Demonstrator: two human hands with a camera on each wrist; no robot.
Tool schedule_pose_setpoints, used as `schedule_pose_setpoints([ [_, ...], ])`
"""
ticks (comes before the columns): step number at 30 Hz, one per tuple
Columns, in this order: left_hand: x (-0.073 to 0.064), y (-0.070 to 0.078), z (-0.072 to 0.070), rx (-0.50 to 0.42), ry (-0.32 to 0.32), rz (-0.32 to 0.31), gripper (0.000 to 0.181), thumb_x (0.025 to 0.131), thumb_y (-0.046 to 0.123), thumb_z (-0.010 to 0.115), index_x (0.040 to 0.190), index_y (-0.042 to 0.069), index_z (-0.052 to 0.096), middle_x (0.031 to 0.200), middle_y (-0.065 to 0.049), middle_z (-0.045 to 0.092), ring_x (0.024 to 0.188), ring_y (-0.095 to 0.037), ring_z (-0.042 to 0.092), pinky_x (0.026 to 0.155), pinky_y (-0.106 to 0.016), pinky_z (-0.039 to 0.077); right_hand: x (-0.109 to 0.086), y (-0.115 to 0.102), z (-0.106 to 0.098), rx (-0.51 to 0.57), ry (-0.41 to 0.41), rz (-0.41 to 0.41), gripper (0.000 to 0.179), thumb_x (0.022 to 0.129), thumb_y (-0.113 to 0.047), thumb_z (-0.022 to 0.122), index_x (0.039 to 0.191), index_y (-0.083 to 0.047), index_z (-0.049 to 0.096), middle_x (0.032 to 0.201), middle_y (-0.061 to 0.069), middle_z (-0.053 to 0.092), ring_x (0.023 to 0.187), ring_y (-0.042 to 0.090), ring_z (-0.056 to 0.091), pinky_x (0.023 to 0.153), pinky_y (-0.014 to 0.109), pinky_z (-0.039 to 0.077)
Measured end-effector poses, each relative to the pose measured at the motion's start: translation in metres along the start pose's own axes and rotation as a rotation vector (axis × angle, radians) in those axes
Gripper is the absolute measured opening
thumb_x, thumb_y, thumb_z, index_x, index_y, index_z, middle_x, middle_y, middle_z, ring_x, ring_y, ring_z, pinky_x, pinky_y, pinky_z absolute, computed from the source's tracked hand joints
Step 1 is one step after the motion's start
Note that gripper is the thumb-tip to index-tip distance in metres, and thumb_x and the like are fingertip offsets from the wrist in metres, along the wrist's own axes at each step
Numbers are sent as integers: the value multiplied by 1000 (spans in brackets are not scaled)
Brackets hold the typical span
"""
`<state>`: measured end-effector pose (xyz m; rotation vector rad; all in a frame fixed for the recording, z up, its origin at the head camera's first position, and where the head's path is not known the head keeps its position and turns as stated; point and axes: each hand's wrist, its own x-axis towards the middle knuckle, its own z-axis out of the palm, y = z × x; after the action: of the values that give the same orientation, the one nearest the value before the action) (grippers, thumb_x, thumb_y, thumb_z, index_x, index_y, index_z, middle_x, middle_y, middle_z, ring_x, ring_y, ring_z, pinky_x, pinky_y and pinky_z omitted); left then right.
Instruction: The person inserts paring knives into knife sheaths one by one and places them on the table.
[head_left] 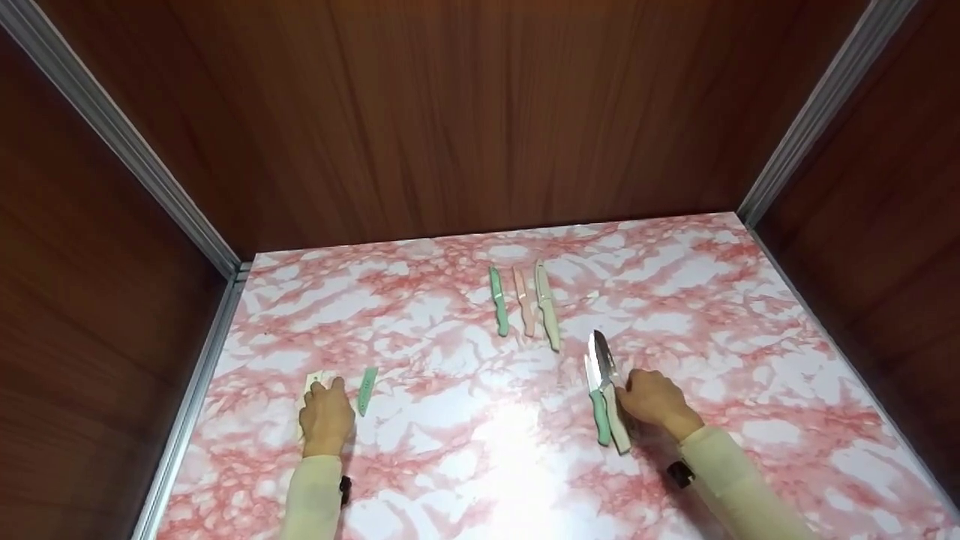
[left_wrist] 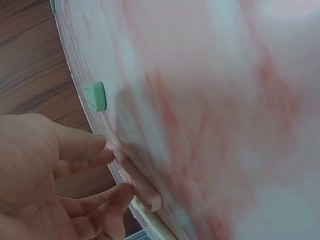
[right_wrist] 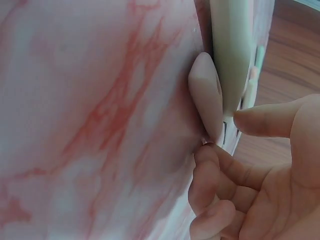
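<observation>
In the head view, my left hand covers part of a cream knife sheath, with a green knife sheath close to its right. The left wrist view shows its thumb and fingertips at one end of a pink sheath, mostly hidden from above. My right hand is beside two bare-bladed knives, one green-handled, one cream-handled. Down at the right hand's fingertips lies a pale pink handle, its thumb on the far side; I cannot tell whether they pinch it.
Farther back lie three sheathed knives in a row: green, pink and cream. The pink-and-white marbled table is walled by dark wood panels at the back and both sides.
</observation>
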<state>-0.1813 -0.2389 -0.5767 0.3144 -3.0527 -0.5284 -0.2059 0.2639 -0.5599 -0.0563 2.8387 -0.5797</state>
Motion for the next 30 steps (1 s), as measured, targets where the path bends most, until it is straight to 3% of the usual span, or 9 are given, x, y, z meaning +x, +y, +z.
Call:
schedule_pose_setpoints([
  [6,-2,0,2,18,4,14,26,82,-5,57,108,-1,54,98,-32,50,91,-47,52,68,-58,44,0,3,1,10,-6,9,20,87,-23,58,79,-5,56,68,7,55,60,24,52,52,39,41],
  [14,-3,1,0,4,-36,-6,31,82,-5,60,111,2,50,98,-29,51,91,-46,52,68,-57,44,1,0,3,35,27,15,19,83,-20,59,72,-5,55,65,7,54,58,23,51,51,37,41],
  [21,-3,1,-1,-14,13,13,33,82,0,64,111,-1,48,95,-29,52,89,-46,53,65,-57,44,1,-2,3,73,37,33,17,80,-17,59,68,-6,53,64,8,54,58,24,52,52,38,43],
  [25,-3,0,0,-26,28,18,34,82,0,65,112,-2,51,94,-26,55,88,-44,54,68,-56,45,2,0,3,94,19,46,13,80,-14,57,72,-5,53,65,8,54,58,24,54,52,36,43],
  [30,-4,0,0,-22,14,14,20,86,4,60,105,-3,60,89,-21,57,87,-42,57,69,-55,46,3,3,3,115,-1,37,10,82,-12,54,81,-1,54,68,9,55,59,24,55,53,36,44],
])
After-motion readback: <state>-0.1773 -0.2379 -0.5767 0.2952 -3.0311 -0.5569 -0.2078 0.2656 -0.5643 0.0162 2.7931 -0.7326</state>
